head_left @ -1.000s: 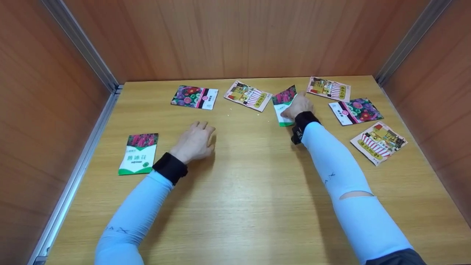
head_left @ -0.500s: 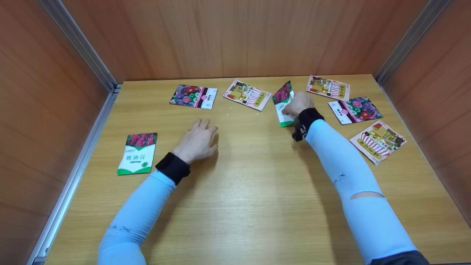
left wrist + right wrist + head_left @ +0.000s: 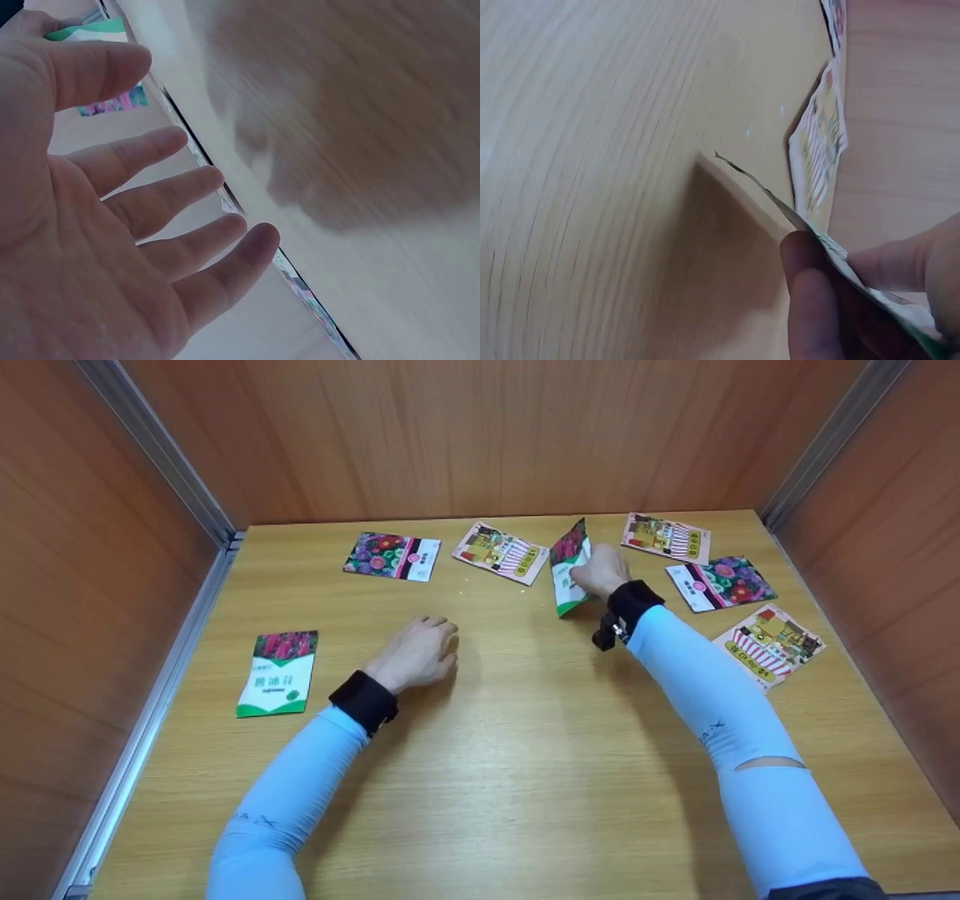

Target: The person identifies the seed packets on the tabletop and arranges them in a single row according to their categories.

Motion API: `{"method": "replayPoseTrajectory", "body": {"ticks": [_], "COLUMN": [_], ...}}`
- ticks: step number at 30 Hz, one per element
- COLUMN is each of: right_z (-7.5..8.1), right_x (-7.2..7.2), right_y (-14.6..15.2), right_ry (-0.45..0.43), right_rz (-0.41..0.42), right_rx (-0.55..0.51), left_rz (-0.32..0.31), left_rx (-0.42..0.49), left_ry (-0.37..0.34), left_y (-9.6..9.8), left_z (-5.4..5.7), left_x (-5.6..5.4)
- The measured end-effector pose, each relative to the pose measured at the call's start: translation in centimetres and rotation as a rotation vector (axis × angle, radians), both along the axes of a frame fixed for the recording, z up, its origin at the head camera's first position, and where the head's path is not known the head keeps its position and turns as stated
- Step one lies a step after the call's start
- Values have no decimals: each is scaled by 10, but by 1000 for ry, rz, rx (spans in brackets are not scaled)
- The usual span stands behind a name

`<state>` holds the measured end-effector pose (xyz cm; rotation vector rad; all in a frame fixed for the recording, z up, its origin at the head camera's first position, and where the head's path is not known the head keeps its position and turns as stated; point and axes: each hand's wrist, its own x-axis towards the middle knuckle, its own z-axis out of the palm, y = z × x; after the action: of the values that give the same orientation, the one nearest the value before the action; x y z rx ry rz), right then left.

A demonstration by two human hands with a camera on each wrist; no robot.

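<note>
My right hand (image 3: 602,571) pinches a green and white seed packet (image 3: 568,574) with pink flowers by its right edge. In the right wrist view the packet (image 3: 780,206) appears edge-on between thumb and fingers, tilted off the table, with its shadow below. My left hand (image 3: 420,652) hovers over the middle of the table, palm down and holding nothing. Its fingers (image 3: 161,199) are spread and slightly bent in the left wrist view. To its left lies a matching green and white packet (image 3: 279,673).
Along the back lie a purple-flower packet (image 3: 392,556) and a yellow striped packet (image 3: 501,553). On the right are another striped packet (image 3: 666,538), another flower packet (image 3: 721,583) and a third striped one (image 3: 771,645), partly behind the right sleeve. Wooden walls (image 3: 480,435) enclose the table.
My right hand has lifted the green and white packet off the table and shifted it slightly left, more tilted now. My left hand has moved a little to the right.
</note>
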<state>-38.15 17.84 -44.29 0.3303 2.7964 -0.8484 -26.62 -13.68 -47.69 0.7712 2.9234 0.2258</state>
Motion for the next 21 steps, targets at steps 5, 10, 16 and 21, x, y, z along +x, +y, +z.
{"method": "replayPoseTrajectory", "body": {"ticks": [5, 10, 16, 21], "right_z": [7, 17, 25, 25], "right_x": [6, 14, 24, 35], "right_y": [-8, -13, -19, -27], "right_ry": [43, 61, 34, 42], "right_rz": [32, 48, 27, 41], "right_rx": [-33, -129, -264, -324], "left_rz": [7, 66, 134, 151], "left_rx": [77, 218, 315, 383], "left_ry": [-21, -83, -158, -150], "left_y": [1, -3, -3, 1], "left_z": [3, 6, 6, 3], "left_x": [-3, -6, -11, -13]}}
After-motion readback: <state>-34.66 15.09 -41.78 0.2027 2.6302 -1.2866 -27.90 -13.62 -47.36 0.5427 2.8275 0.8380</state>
